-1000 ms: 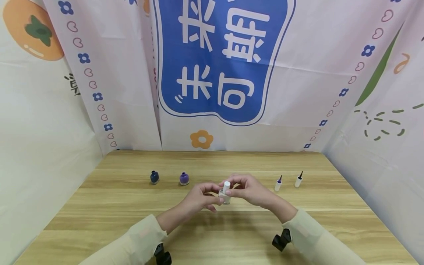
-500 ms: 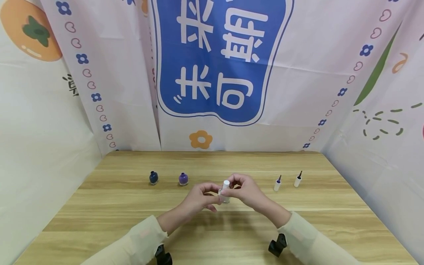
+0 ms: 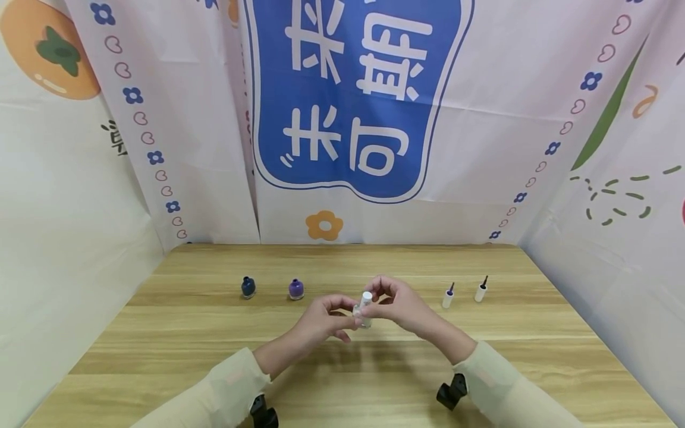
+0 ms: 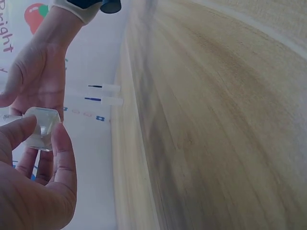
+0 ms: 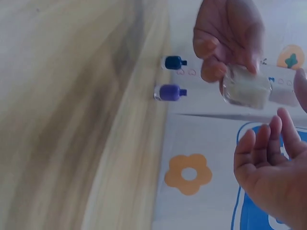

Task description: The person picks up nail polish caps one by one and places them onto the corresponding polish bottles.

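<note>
In the head view my left hand point(image 3: 323, 318) grips a small clear nail polish bottle point(image 5: 247, 88) with pale contents, held up over the table. Its white cap point(image 3: 366, 298) sits on top, upright. My right hand point(image 3: 404, 303) surrounds this cap loosely: the thumb is right at it, while the other fingers spread out behind. From the right wrist, a small gap shows between the right fingertips and the cap. Two uncapped polish bottles, one dark blue point(image 3: 248, 288) and one purple point(image 3: 296, 289), stand to the left.
On the right, two white caps stand with brushes pointing up, one nearer cap point(image 3: 448, 300) and one farther cap point(image 3: 481, 293). The wooden table point(image 3: 214, 356) ends at a printed cloth backdrop point(image 3: 471, 178), with cloth on both sides.
Over the last half second my right fingers have loosened from the cap and shifted slightly back and right; before that they closed in on it. My left hand keeps the bottle nearly still.
</note>
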Demonstrator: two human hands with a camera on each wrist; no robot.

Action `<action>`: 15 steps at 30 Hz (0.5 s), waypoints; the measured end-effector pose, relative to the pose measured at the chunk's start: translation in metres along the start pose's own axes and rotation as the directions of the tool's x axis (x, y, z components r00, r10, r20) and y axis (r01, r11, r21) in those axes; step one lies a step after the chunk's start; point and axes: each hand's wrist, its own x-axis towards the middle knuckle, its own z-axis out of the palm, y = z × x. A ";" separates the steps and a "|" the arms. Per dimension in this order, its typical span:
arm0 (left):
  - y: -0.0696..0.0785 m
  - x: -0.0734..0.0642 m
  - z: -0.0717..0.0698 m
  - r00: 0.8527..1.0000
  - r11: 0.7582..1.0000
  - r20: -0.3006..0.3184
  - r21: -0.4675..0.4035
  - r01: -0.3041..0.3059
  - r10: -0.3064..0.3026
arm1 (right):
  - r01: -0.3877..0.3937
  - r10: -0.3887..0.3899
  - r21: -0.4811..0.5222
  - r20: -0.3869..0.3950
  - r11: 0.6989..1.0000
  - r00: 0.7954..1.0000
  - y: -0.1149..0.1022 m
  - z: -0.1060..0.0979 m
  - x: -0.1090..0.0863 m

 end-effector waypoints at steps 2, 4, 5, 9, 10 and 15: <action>0.000 0.000 0.000 1.000 1.000 -0.004 -0.002 0.006 -0.006 | 0.033 -0.033 -0.008 0.039 0.999 0.999 -0.003 -0.006 0.000; 0.000 0.001 -0.001 1.000 1.000 -0.007 0.001 0.005 -0.005 | 0.063 -0.061 -0.018 0.086 0.998 0.994 -0.005 -0.010 0.000; 0.000 0.001 -0.001 1.000 1.000 -0.008 0.003 0.003 -0.003 | 0.073 -0.070 -0.022 0.107 0.997 0.992 -0.006 -0.012 -0.001; -0.001 0.002 -0.001 1.000 1.000 0.001 0.008 -0.003 0.003 | 0.110 -0.107 -0.004 0.182 0.994 0.977 -0.007 -0.014 -0.001; 0.000 0.001 -0.001 1.000 1.000 0.004 0.009 -0.004 0.004 | 0.115 -0.114 0.007 0.193 0.993 0.974 -0.007 -0.013 0.000; 0.001 0.000 -0.001 1.000 1.000 0.013 0.013 -0.008 0.008 | 0.132 -0.134 0.022 0.200 0.991 0.971 -0.006 -0.010 0.001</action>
